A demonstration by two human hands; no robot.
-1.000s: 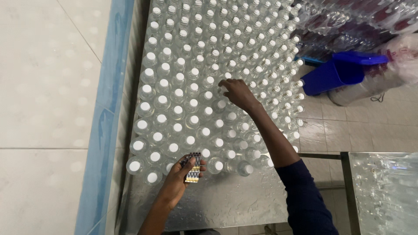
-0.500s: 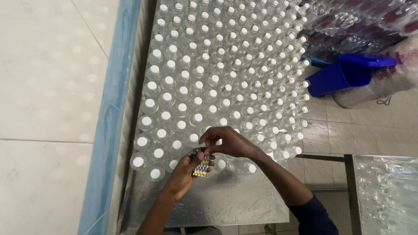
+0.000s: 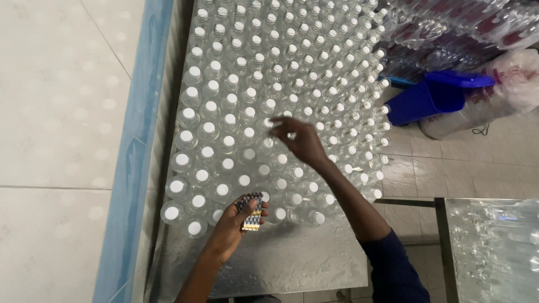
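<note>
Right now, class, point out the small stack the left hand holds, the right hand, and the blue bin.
small stack [image 3: 252, 214], head view, on its patterned edge beside the fingers.
right hand [image 3: 297, 139], head view, on the back of the hand.
blue bin [image 3: 429, 99], head view, on its side wall.

At the top of the frame the rows of clear capped bottles [image 3: 264, 73] run past the edge, so we cannot see where they end. Our right hand [image 3: 297, 140] covers the bottle tops beneath it, and whether its fingertips pinch anything is too small to tell. Our left hand [image 3: 233, 221] hides most of the small patterned stack [image 3: 251, 216] it grips; its pattern is blurred. In the upper right, wrapped bottle packs [image 3: 449, 28] are cut off. The glass-like surface [image 3: 494, 252] at lower right is cropped too.
</note>
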